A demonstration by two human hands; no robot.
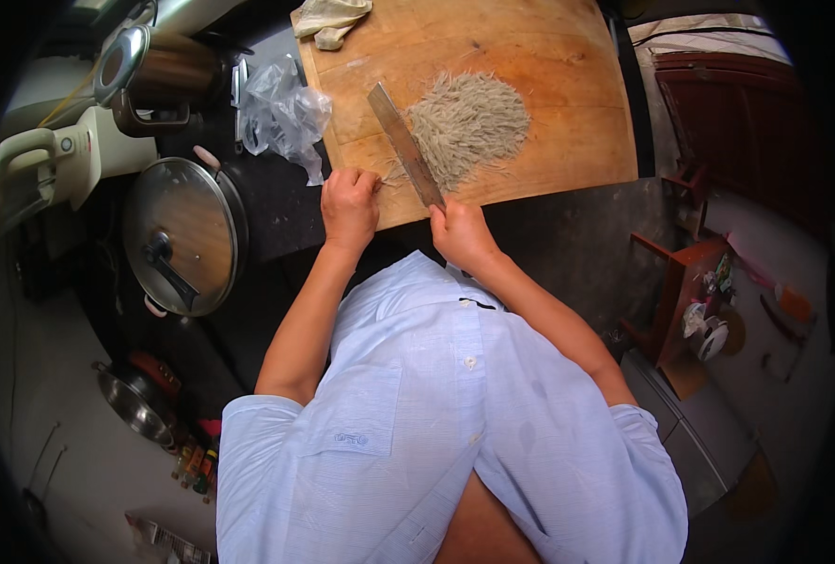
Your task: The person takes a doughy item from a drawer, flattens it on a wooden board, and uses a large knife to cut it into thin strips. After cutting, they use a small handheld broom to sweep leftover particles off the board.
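Note:
My right hand (pixel 460 231) grips the handle of a kitchen knife (pixel 405 144) with a long, straight blade. The blade points away from me and lies against the left side of a heap of pale grey-beige shreds (pixel 470 127). That heap, apparently cut noodles or strips, rests on a wooden board (pixel 580 151). My left hand (pixel 349 206) is at the board's near left edge, its fingers curled and drawn together. A few loose shreds lie close to its fingertips; whether the fingers pinch any is hidden.
A crumpled clear plastic bag (pixel 280 106) lies left of the board. Farther left are a wide lidded pan (pixel 185 240), a brown electric pot (pixel 171 70) and a cream appliance (pixel 72 155). A cream cloth (pixel 333 20) sits on the far left corner. At right is a reddish wooden stool (pixel 685 289).

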